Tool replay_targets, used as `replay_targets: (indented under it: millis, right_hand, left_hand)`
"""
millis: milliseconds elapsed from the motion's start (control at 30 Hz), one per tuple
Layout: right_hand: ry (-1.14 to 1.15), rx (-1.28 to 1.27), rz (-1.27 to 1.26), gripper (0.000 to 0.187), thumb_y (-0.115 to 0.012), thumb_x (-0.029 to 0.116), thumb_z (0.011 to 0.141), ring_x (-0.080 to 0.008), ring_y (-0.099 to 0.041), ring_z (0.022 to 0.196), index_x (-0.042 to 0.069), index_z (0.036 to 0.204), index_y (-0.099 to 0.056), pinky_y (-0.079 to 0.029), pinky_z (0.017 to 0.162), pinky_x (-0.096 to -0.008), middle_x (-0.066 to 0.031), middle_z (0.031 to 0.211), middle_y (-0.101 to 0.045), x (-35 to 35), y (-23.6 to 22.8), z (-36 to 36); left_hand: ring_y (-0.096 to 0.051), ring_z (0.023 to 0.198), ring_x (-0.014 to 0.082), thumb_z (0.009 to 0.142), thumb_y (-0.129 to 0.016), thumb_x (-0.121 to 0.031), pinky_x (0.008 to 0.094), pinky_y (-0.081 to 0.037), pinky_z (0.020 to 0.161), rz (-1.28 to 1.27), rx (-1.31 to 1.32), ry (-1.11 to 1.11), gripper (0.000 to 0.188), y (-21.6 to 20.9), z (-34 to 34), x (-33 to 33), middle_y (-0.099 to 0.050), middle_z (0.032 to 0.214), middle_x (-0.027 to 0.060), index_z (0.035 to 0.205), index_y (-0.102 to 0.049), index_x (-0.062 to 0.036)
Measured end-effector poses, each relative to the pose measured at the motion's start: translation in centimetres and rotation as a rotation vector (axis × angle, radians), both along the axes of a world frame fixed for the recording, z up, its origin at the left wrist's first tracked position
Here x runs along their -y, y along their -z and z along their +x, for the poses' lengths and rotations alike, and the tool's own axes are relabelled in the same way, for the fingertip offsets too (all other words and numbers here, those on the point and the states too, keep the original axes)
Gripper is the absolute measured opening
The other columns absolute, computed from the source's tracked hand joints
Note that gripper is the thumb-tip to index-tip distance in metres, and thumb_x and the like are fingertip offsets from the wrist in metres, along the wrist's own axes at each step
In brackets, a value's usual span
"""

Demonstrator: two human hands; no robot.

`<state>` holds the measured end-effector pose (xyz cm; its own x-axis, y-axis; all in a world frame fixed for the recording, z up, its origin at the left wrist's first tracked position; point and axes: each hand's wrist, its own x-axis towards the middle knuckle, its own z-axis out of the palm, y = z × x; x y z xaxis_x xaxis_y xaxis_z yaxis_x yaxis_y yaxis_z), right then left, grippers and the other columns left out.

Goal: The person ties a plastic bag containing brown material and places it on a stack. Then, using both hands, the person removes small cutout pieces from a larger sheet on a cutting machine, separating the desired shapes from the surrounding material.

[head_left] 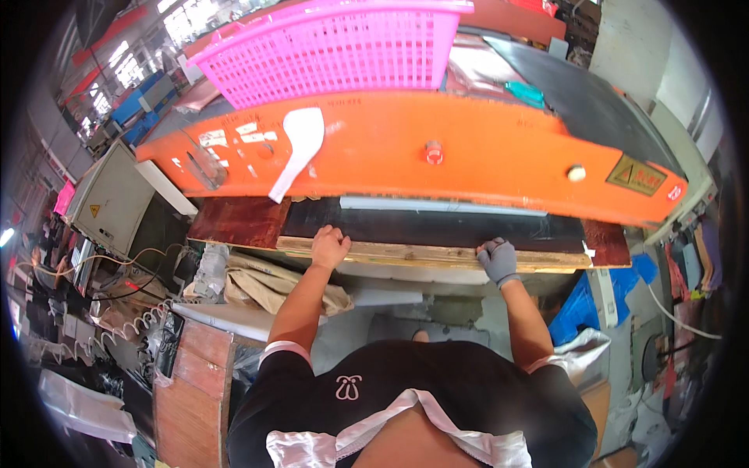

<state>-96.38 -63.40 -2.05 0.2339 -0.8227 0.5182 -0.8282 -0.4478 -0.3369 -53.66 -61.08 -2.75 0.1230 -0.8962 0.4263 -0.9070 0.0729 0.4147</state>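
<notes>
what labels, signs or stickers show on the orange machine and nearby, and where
Warning plate: right end of the orange beam, above the gloved right hand; rectangular, brownish gold with a triangle.
White stickers: left part of the beam, above the bare left hand; small rectangles.
Triangle sticker: on the grey cabinet at left; yellow.
Round red sticker: beam's far right tip.

A board [437, 253] lay under the press head [437, 152], with a sheet [437, 228] on it. The left hand [329, 247] and right hand [498, 259] rested on its near edge, well apart. A basket [335, 51] sat on the press, behind. A cabinet [109, 199] stood left.
</notes>
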Motion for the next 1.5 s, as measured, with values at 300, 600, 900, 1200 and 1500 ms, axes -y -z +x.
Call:
replay_targets:
  millis: [300, 600, 900, 1200, 1500]
  right_hand:
    - [0.167, 0.091, -0.021, 0.024, -0.069, 0.026, 0.074, -0.0345, -0.057, 0.074, 0.005, 0.082, -0.06, -0.045, 0.067, -0.0449, -0.0133, 0.077, -0.06, -14.8, -0.6, 4.6]
    - [-0.032, 0.007, 0.093, 0.085, -0.07, 0.054, 0.066, -0.0354, -0.052, 0.103, -0.002, 0.124, -0.045, -0.04, 0.088, -0.0453, -0.0196, 0.109, -0.055, -16.7, -1.5, 24.9]
    - [0.09, 0.086, 0.205, 0.084, -0.075, 0.049, 0.061, -0.0311, -0.054, 0.098, -0.004, 0.121, -0.05, -0.043, 0.086, -0.0409, -0.0188, 0.104, -0.057, -23.8, -0.8, 27.2]
    - [-0.042, 1.175, 0.525, 0.068, -0.072, 0.034, 0.074, -0.0124, -0.052, 0.088, -0.005, 0.124, -0.048, -0.044, 0.08, -0.0269, -0.0068, 0.101, -0.058, -25.6, -0.2, 19.5]
    - [0.224, 0.12, 0.093, 0.081, -0.077, 0.038, 0.059, -0.0384, -0.046, 0.107, 0.0, 0.123, -0.048, -0.04, 0.092, -0.044, -0.0241, 0.116, -0.049, -27.7, 1.6, 18.2]
  left_hand:
    - [-0.054, 0.073, 0.0302, 0.072, -0.066, -0.023, 0.0432, -0.045, 0.062, 0.002, 0.055, 0.283, 0.027, -0.4, 0.1, -14.8, -0.051, 0.071, 0.0091, 0.061, -0.05, -0.0057]
    - [-0.058, 0.075, 0.0275, 0.071, -0.066, -0.017, 0.0397, -0.048, 0.063, 0.018, -0.165, 0.33, 0.016, 0.4, -0.2, -28.5, -0.054, 0.077, 0.0072, 0.08, -0.057, -0.0075]
    - [-0.038, 0.127, 0.0315, 0.072, -0.066, -0.022, 0.0501, -0.03, 0.101, 0.078, -0.068, 0.396, 0.059, 0.5, 0.5, -28.0, -0.043, 0.135, 0.013, 0.124, -0.047, -0.0029]
    - [-0.039, 0.128, 0.0301, 0.069, -0.063, -0.014, 0.0512, -0.031, 0.101, 0.01, -0.044, 0.391, 0.054, 3.2, 0.6, -31.6, -0.046, 0.134, 0.0117, 0.121, -0.052, -0.0043]
    - [-0.036, 0.13, 0.0306, 0.07, -0.062, -0.014, 0.0498, -0.03, 0.102, 0.016, 0.01, 0.388, 0.055, 3.6, 0.3, -32.0, -0.045, 0.134, 0.0118, 0.123, -0.051, -0.0043]
